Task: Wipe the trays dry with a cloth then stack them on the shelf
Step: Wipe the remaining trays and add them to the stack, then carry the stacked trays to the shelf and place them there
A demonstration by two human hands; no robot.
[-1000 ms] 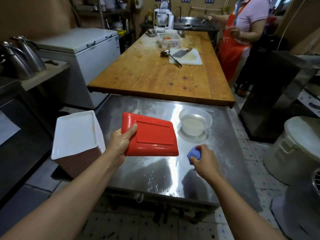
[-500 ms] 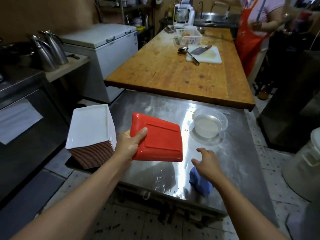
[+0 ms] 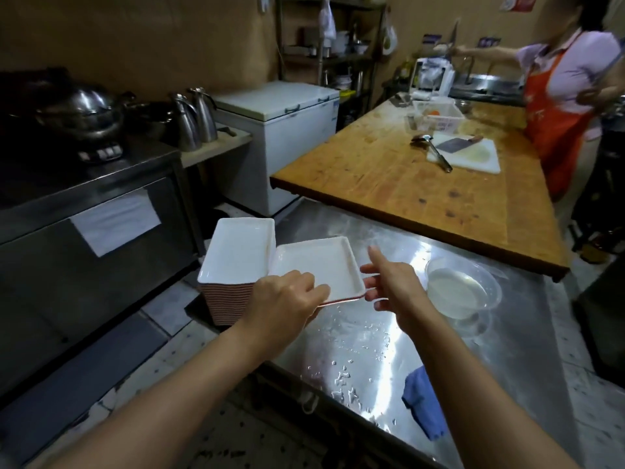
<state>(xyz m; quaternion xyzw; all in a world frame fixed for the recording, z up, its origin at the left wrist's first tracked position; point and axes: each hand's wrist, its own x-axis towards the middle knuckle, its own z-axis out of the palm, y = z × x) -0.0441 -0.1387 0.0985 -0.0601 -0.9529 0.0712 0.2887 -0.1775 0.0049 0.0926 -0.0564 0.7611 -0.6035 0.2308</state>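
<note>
The left hand point(image 3: 284, 299) is gripping the near edge of a rectangular tray with a white inside and red underside point(image 3: 318, 265), holding it white side up just right of the tall stack of matching trays point(image 3: 236, 255). The right hand point(image 3: 389, 282) is touching the tray's right rim, fingers spread and loose. The crumpled blue cloth point(image 3: 422, 404) is lying on the wet steel table point(image 3: 507, 350), right of the stack, near its front edge.
</note>
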